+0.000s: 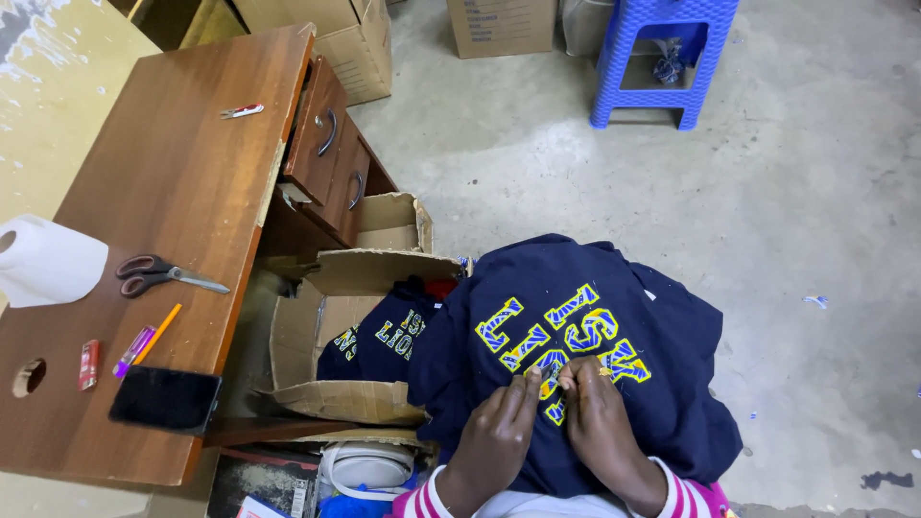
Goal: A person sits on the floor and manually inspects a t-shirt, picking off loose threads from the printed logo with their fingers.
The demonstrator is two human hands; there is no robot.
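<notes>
While our left hand point(496, 436) and right hand point(597, 422) pinch the navy lettered sweatshirt point(576, 345) on our lap, fingertips close on its yellow-blue lettering. More navy garments point(384, 336) lie in the torn cardboard box point(336, 384) at left; progress unclear.

A matt navy cloth sweatshirt point(614, 326) carries raised yellow and blue stitched letters. The worktop point(163, 201) is smooth, slightly glossy brown wood. Beside it, a rough, torn cardboard box point(336, 384). Scissors point(168, 275) have metal blades. The floor point(767, 192) is rough grey concrete.
</notes>
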